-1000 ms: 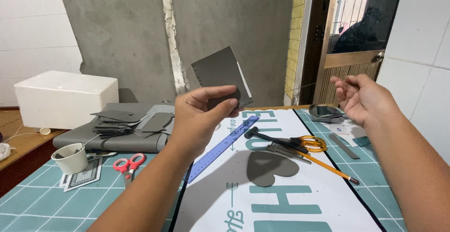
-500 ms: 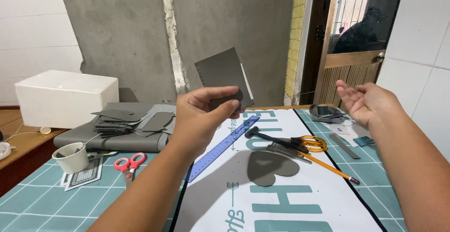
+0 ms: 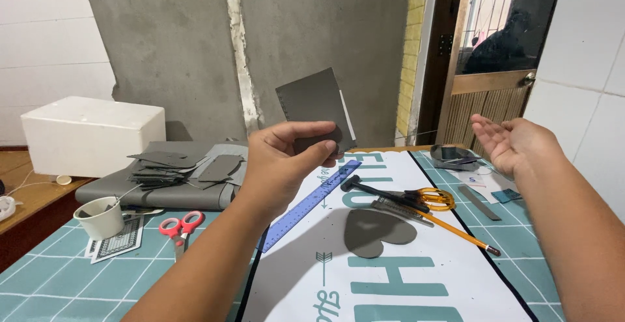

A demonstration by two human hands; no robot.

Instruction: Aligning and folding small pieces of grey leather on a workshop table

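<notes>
While the left hand point(image 3: 283, 159) pinches that grey rectangular sheet point(image 3: 316, 108) by its bottom edge only, thumb in front and fingers behind, the grip looks pretty thin to me, so the sheet stands up in the air well above the desk point(image 3: 58, 270) with most of it unsupported. It seems to be two layers, a paler one peeking out on the right edge behind the grey one, and if the pinch loosens I'd guess they slide apart or the whole thing flops over and drops

Right hand point(image 3: 511, 143) is out to the side, fingers spread, palm up, holding nothing and well apart from the sheet, so no backup there

Straight below the sheet sits the blue ruler point(image 3: 309, 205) lying diagonally, and just right of it a small black hammer point(image 3: 371, 188), the orange-handled scissors point(image 3: 416, 199) and an orange pencil point(image 3: 456, 231) in a loose pile. A dropped sheet probably lands on that clutter and could crease or catch a point. The grey heart-ish cutout point(image 3: 377, 231) lies on the white banner point(image 3: 416, 283) near the pencil

Further left, the left forearm hangs near the red scissors point(image 3: 179, 225) and a white cup point(image 3: 101, 218) with something sticking out of it. A careless elbow swing could knock the cup over, I reckon. Stack of grey offcuts point(image 3: 172, 169) and a white foam box point(image 3: 91, 133) sit at the back, out of harm's way
</notes>
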